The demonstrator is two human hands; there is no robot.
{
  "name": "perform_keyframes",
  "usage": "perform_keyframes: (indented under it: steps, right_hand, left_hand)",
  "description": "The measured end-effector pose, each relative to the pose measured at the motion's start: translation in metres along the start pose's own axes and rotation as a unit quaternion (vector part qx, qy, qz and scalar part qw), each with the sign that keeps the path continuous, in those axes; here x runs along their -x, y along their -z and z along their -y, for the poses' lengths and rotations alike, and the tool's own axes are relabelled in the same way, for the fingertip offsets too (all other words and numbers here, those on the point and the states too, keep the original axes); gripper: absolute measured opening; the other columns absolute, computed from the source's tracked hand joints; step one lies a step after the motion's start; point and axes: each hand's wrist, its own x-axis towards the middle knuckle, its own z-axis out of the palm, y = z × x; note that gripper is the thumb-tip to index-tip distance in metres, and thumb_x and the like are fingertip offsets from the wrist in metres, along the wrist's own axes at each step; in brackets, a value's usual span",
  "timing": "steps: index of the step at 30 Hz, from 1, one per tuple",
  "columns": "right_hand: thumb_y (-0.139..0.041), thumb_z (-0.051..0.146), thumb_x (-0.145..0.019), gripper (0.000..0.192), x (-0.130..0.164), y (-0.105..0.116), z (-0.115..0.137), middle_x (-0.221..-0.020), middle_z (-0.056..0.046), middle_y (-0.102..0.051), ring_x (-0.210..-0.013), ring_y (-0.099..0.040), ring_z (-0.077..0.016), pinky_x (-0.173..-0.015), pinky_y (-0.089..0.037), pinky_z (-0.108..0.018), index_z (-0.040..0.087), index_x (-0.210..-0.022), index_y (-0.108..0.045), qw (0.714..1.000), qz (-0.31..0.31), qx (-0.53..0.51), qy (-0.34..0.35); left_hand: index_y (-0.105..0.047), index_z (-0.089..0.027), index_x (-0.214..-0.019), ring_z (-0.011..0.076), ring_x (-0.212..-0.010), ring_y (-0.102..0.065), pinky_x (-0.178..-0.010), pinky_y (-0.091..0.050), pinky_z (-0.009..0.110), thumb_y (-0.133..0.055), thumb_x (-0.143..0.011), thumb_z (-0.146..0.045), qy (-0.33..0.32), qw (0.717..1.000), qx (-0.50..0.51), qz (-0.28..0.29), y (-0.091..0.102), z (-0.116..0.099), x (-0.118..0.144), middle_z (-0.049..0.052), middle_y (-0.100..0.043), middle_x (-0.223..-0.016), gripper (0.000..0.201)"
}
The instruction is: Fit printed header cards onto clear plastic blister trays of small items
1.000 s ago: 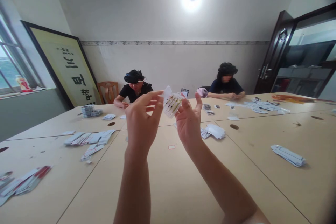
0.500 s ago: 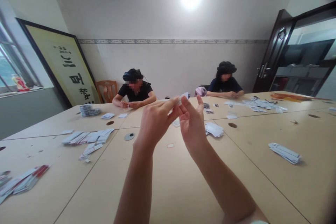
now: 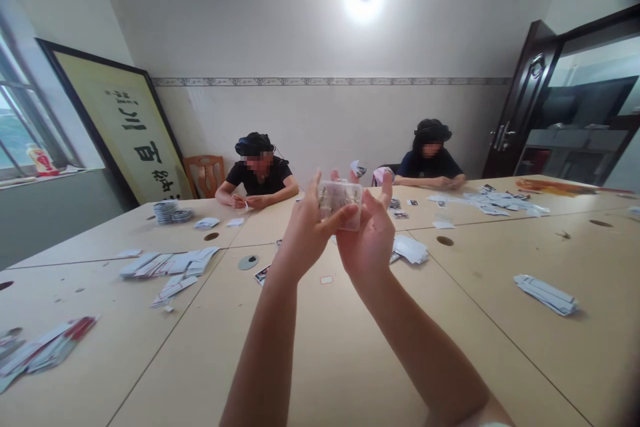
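Note:
A small clear plastic box (image 3: 327, 192) with small pale and metallic-looking pieces inside is held up above the table, its broad face towards me. My left hand (image 3: 306, 235) grips its left side, the thumb lying across the lower front. From the right and behind, my right hand (image 3: 369, 235) cradles the same box, with some fingers raised past its far edge. Just beyond those fingertips shows a small white and dark piece (image 3: 359, 168); whether the fingers touch it I cannot tell. A red-bordered white label (image 3: 327, 279) lies on the table below my hands.
Across the wooden table (image 3: 320, 360) sit two people, one in a black shirt (image 3: 283, 177), one in dark blue (image 3: 407, 167). White paper bundles (image 3: 170, 261) lie left, another (image 3: 546, 294) right. A loose paper pile (image 3: 410, 249) is beside my right wrist. Round holes (image 3: 445, 241) pierce the tabletop.
My hands have lowered slightly and turned, so the box that was mostly hidden between my fingers now faces me. A printed card beside my left forearm has come into view.

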Motion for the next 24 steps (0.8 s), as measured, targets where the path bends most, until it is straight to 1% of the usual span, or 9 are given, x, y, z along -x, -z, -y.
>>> perform_keyframes:
  steps: [1, 3, 6, 10, 12, 14, 17, 20, 24]
  right_hand:
    - [-0.067, 0.030, -0.085, 0.090, 0.000, 0.000, -0.001, -0.157, -0.005, -0.038, -0.129, -0.062, -0.0247, -0.103, -0.053, -0.052, 0.052, -0.149, -0.009, 1.000, 0.000, 0.003, 0.019]
    - [-0.065, 0.029, -0.085, 0.086, -0.001, 0.001, -0.002, -0.159, -0.006, -0.035, -0.133, -0.058, -0.0245, -0.103, -0.053, -0.051, 0.051, -0.148, -0.011, 0.998, -0.007, 0.015, 0.060]
    - [-0.062, 0.032, -0.085, 0.074, -0.007, 0.004, 0.002, -0.158, -0.006, -0.038, -0.138, -0.054, -0.0226, -0.107, -0.050, -0.049, 0.046, -0.145, -0.022, 0.990, -0.039, 0.043, 0.127]
    - [-0.051, 0.046, -0.091, 0.041, -0.018, 0.009, 0.019, -0.137, -0.004, -0.060, -0.127, -0.064, -0.0220, -0.109, -0.047, -0.049, 0.038, -0.130, -0.044, 0.974, -0.081, 0.048, 0.206]
    - [-0.049, 0.051, -0.092, 0.031, -0.023, 0.011, 0.031, -0.121, -0.002, -0.068, -0.116, -0.071, -0.0224, -0.104, -0.050, -0.046, 0.033, -0.116, -0.055, 0.969, -0.105, 0.057, 0.216]
    - [-0.052, 0.051, -0.091, 0.029, -0.028, 0.012, 0.041, -0.105, -0.001, -0.071, -0.100, -0.076, -0.0215, -0.097, -0.055, -0.042, 0.027, -0.100, -0.063, 0.967, -0.123, 0.071, 0.210]
    - [-0.064, 0.039, -0.085, 0.018, -0.030, 0.014, 0.052, -0.083, 0.002, -0.068, -0.074, -0.074, -0.0159, -0.084, -0.061, -0.037, 0.022, -0.083, -0.066, 0.968, -0.097, 0.099, 0.209]
    - [-0.070, 0.025, -0.079, 0.005, -0.027, 0.012, 0.057, -0.073, 0.004, -0.064, -0.065, -0.067, -0.0115, -0.071, -0.061, -0.030, 0.021, -0.080, -0.066, 0.965, -0.048, 0.130, 0.224]
    - [-0.070, 0.017, -0.078, 0.010, -0.017, 0.006, 0.063, -0.072, 0.005, -0.061, -0.066, -0.063, -0.0100, -0.062, -0.057, -0.024, 0.023, -0.085, -0.064, 0.956, -0.006, 0.176, 0.234]
  left_hand:
    - [-0.028, -0.021, -0.155, 0.0290, -0.109, -0.067, -0.088, -0.059, 0.041, -0.074, -0.086, -0.045, 0.016, 0.999, 0.024, 0.020, -0.002, -0.002, 0.001, 0.013, -0.066, -0.125, 0.087]
    - [-0.041, -0.022, -0.143, 0.0244, -0.094, -0.070, -0.071, -0.061, 0.032, -0.072, -0.088, -0.043, 0.018, 0.997, 0.060, 0.046, -0.006, -0.006, 0.002, 0.008, -0.068, -0.110, 0.066]
    - [-0.051, -0.021, -0.117, 0.0166, -0.073, -0.069, -0.051, -0.054, 0.020, -0.069, -0.090, -0.039, 0.006, 0.995, 0.082, 0.047, -0.007, -0.008, 0.002, 0.001, -0.064, -0.091, 0.036]
    - [-0.048, -0.023, -0.112, 0.0124, -0.049, -0.066, -0.038, -0.045, 0.016, -0.070, -0.089, -0.037, 0.019, 0.996, 0.082, 0.004, -0.001, -0.004, -0.002, -0.004, -0.059, -0.083, 0.035]
    - [-0.047, -0.024, -0.114, 0.0155, -0.054, -0.071, -0.039, -0.048, 0.016, -0.069, -0.090, -0.039, 0.028, 0.995, 0.096, -0.003, 0.004, -0.003, -0.003, -0.003, -0.060, -0.089, 0.036]
    - [-0.047, -0.025, -0.116, 0.0176, -0.060, -0.074, -0.042, -0.050, 0.016, -0.066, -0.092, -0.041, 0.035, 0.991, 0.126, 0.015, 0.008, -0.003, -0.002, -0.002, -0.062, -0.092, 0.035]
    - [-0.048, -0.025, -0.118, 0.0172, -0.069, -0.075, -0.046, -0.053, 0.015, -0.064, -0.094, -0.041, 0.028, 0.981, 0.181, 0.061, 0.012, -0.007, 0.003, -0.001, -0.065, -0.092, 0.032]
    - [-0.055, -0.024, -0.113, 0.0143, -0.076, -0.072, -0.053, -0.058, 0.016, -0.067, -0.094, -0.038, 0.002, 0.974, 0.210, 0.081, 0.013, -0.013, 0.010, -0.001, -0.068, -0.089, 0.027]
    - [-0.062, -0.023, -0.107, 0.0126, -0.078, -0.068, -0.057, -0.059, 0.016, -0.070, -0.092, -0.036, -0.009, 0.969, 0.232, 0.082, 0.011, -0.018, 0.016, -0.001, -0.069, -0.085, 0.022]
